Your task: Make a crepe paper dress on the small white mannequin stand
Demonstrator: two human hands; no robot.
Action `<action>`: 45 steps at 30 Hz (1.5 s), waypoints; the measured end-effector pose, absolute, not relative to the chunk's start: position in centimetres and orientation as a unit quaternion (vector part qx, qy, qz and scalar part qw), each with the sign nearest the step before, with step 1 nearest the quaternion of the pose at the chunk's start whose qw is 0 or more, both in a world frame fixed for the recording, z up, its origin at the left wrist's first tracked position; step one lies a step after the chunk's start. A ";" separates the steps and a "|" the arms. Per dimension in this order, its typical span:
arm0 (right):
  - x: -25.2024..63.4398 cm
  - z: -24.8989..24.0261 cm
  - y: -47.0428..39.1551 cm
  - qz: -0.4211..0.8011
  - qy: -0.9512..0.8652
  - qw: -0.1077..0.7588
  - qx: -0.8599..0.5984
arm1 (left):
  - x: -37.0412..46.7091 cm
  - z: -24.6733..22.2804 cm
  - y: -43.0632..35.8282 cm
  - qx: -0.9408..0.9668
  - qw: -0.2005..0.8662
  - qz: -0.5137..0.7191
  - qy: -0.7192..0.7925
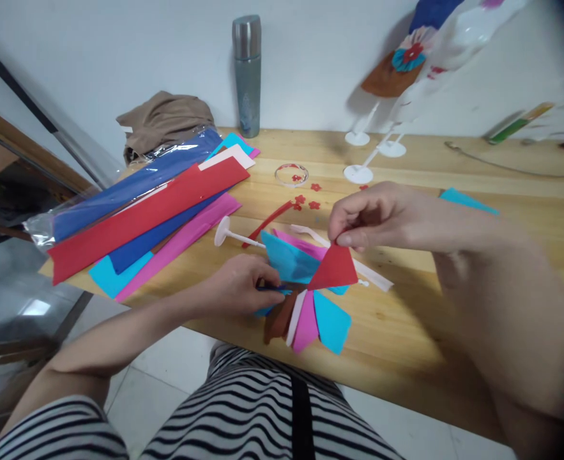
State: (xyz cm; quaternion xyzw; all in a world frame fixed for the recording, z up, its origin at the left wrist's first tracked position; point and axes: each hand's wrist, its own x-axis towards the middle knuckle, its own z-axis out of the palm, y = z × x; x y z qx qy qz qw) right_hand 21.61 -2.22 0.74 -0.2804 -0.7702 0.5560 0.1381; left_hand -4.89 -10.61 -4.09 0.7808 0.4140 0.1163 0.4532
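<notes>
A fan of coloured pieces, looking like felt or paper, spreads over the front of the wooden table. My right hand (372, 217) pinches the top corner of its red piece (335, 268). On the fan's left side, my left hand (243, 284) has its fingers closed around a blue piece (265, 311), partly hidden by the fingers. Between and below the hands show a brown piece (279, 319), a pink piece (306, 327) and a light blue piece (333, 321). Another light blue piece (291, 257) stands up behind them. A white stick with a round base (222, 231) lies behind my left hand.
Coloured sheets, a red one (152, 217) on top, and a plastic-wrapped blue bundle (138, 182) lie left. Behind are a brown cloth (167, 124), a flask (247, 76), small red flowers (300, 199), a clear ring (291, 174) and white stands (358, 173). The table's front edge runs below my hands.
</notes>
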 end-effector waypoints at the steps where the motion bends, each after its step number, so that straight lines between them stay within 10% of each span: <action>1: 22.1 0.7 -2.0 0.558 -0.767 0.144 -0.281 | -4.9 -4.2 -10.7 0.787 0.450 0.137 0.398; 23: 22.9 0.3 -3.2 0.666 -0.714 0.168 -0.138 | -6.4 -0.3 -9.8 0.648 0.645 0.182 0.360; 37: 22.0 1.5 -3.1 0.624 -0.584 0.466 -0.228 | -4.0 0.5 -6.3 0.432 0.676 0.439 0.405; 45: 21.3 1.8 -3.9 0.563 -0.695 0.357 -0.271 | -2.5 -2.1 -5.6 0.458 0.663 0.426 0.412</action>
